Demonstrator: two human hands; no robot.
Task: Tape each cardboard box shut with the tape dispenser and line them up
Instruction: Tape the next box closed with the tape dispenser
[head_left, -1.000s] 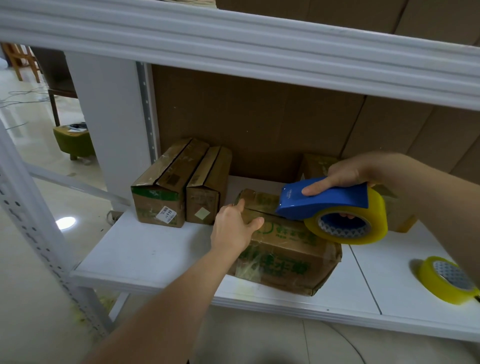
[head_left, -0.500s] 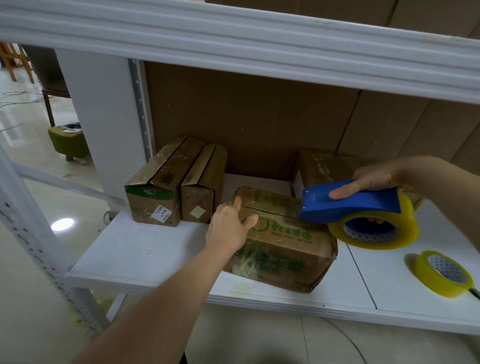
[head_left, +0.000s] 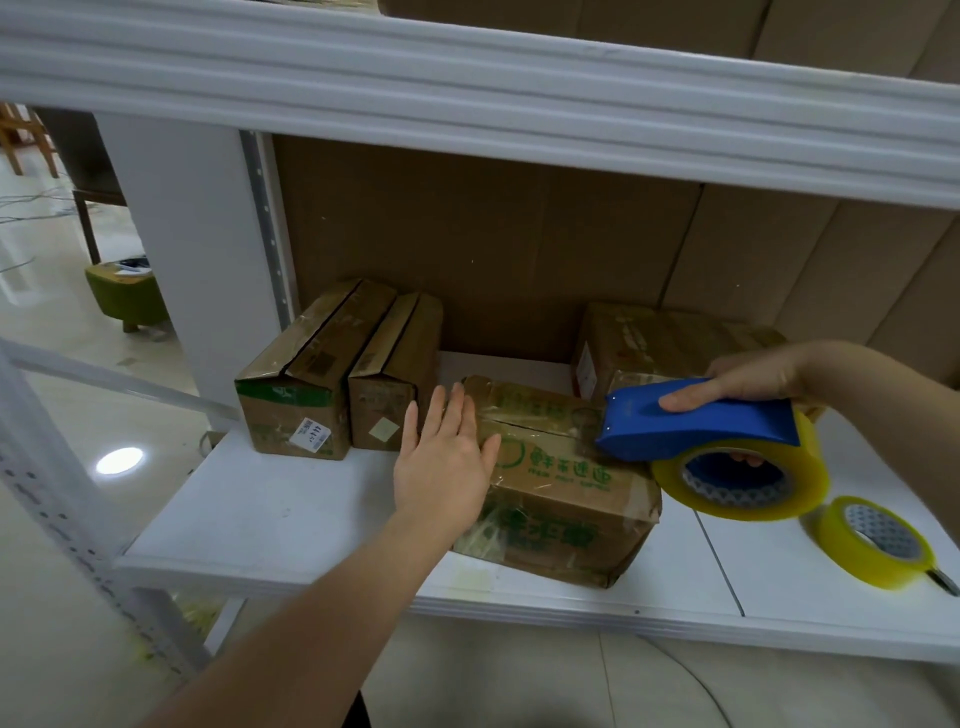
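Note:
A cardboard box with green print (head_left: 561, 493) lies in the middle of the white shelf (head_left: 291, 519). My left hand (head_left: 447, 457) lies flat, fingers straight, against the box's left end. My right hand (head_left: 753, 379) grips the blue tape dispenser (head_left: 696, 421) with its yellow tape roll (head_left: 743, 483), the dispenser's nose at the right end of the box top. Two taped boxes (head_left: 311, 379) (head_left: 395, 379) stand side by side at the back left. Another box (head_left: 665, 343) sits at the back right, partly hidden by the dispenser.
A spare yellow tape roll (head_left: 878, 540) lies on the shelf at the right. A white beam (head_left: 467, 104) crosses above, and a white post (head_left: 192, 249) stands at the left. Brown cardboard lines the back. A green stool (head_left: 124, 296) stands on the floor to the left.
My right hand carried the dispenser rightward off the box top, then came down to the box's right end. My left hand's fingers straightened from curled over the box's corner.

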